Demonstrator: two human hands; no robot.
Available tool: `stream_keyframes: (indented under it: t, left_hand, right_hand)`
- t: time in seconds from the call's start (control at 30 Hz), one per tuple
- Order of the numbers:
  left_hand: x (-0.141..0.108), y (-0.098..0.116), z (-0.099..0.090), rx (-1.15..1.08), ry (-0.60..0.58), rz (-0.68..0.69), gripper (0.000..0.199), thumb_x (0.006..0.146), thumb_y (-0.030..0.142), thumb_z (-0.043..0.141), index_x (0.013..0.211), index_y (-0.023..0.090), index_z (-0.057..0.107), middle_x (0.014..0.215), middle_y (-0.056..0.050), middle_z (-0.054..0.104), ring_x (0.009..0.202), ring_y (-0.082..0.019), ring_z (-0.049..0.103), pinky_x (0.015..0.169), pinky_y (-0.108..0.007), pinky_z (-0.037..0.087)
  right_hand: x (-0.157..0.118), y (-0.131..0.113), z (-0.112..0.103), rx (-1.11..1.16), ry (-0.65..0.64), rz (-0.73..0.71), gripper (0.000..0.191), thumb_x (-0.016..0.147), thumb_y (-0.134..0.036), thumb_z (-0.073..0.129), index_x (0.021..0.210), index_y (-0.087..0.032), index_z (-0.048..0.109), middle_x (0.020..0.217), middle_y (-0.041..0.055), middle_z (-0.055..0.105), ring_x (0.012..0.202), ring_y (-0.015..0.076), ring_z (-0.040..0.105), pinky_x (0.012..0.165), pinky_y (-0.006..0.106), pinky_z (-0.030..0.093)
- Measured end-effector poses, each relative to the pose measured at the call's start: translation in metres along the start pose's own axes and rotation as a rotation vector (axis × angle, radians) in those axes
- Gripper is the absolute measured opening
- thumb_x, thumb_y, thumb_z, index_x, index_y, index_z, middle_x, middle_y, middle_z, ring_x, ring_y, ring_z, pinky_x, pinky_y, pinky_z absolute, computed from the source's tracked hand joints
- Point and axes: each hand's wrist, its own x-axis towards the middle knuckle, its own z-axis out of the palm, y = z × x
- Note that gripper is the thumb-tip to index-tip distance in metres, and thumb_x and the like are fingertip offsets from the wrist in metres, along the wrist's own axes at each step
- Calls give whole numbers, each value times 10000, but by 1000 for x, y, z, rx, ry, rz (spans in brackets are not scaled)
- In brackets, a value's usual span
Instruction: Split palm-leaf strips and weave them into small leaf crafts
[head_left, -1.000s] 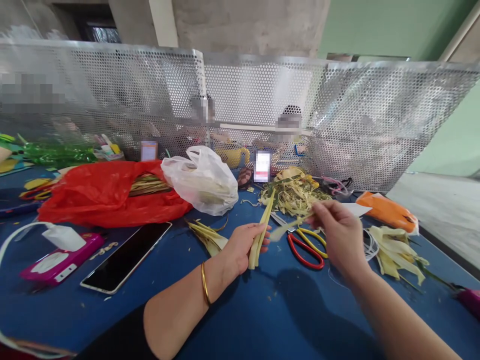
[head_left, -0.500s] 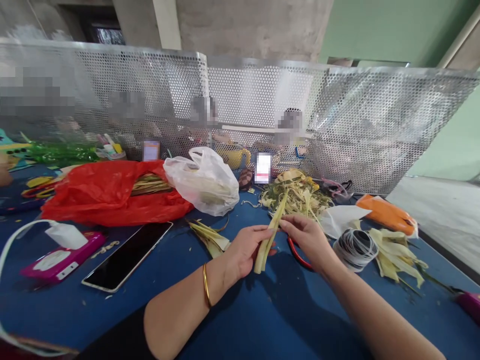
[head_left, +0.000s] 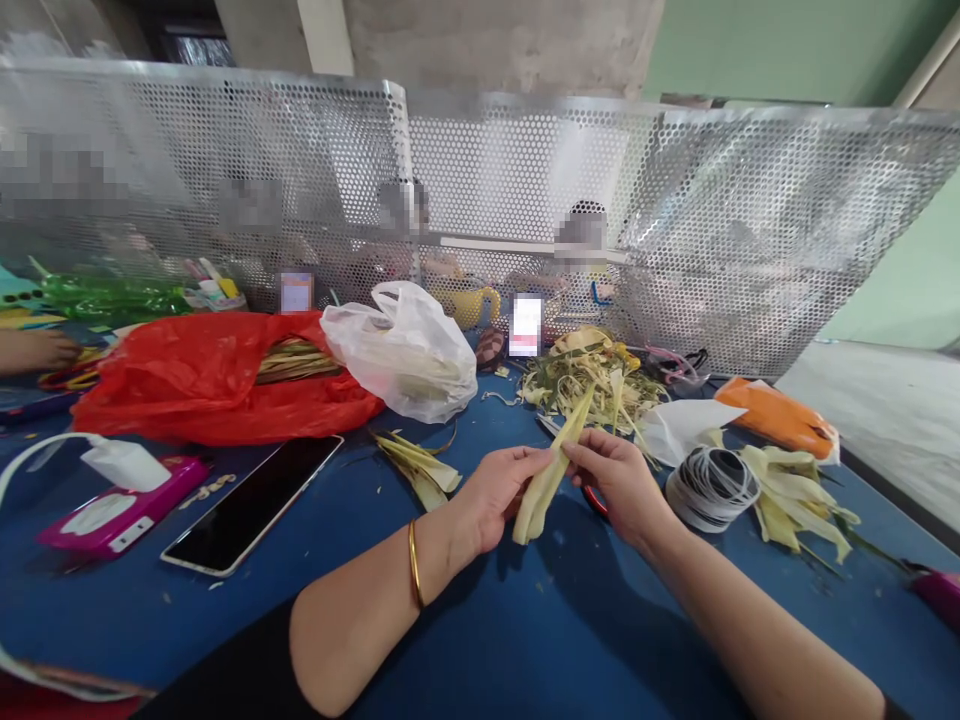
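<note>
A pale yellow-green corn husk (head_left: pixel 546 492) slants between my hands, its narrow tip pointing away from me. My left hand (head_left: pixel 504 490) pinches it from the left between thumb and fingers. From the right, the fingertips of my right hand (head_left: pixel 606 466) are closed on its edge. Under my right hand lies a pair of scissors with red handles (head_left: pixel 595 502), partly covered. Left of my left hand rests a small bunch of husks (head_left: pixel 420 465). A spool of grey-white cord (head_left: pixel 711 490) stands right of my right hand, beside more loose husks (head_left: pixel 795 498).
Behind my hands lies a heap of husk scraps (head_left: pixel 592 385). A white plastic bag (head_left: pixel 405 360), a red bag (head_left: pixel 180 385), a phone (head_left: pixel 255 505) and a magenta power strip (head_left: pixel 124 505) are leftward. An orange packet (head_left: pixel 784 418) lies right. A perforated metal screen (head_left: pixel 517 170) crosses the back.
The husk between my hands now shows a wider face and leans further right. My right hand has shifted slightly right. At far left, another person's hand has come further into view.
</note>
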Motion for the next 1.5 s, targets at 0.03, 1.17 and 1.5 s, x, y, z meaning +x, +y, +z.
stream_keyframes:
  t: [0.03,1.17,1.5]
  left_hand:
    - [0,-2,0,63,6,63,313,615,349,818,786,144,656,656,0,622,570,-93,540,525,-196,412]
    - [3,-4,-1,350,-3,178,468,678,610,682,710,144,641,589,15,546,502,-89,429,476,-210,331]
    - [4,5,-7,363,92,120,164,627,303,769,619,153,704,571,1,623,517,-107,504,524,-225,385]
  right_hand:
    - [0,1,0,-21,19,-15,276,593,-399,789,647,-160,663,572,-9,584,537,103,496,502,220,396]
    - [10,8,-15,106,56,50,186,529,-255,783,629,-157,661,591,-2,619,507,91,495,464,210,389]
    - [12,2,-18,32,30,-13,299,509,-325,846,693,-153,685,646,9,680,588,140,583,589,271,468]
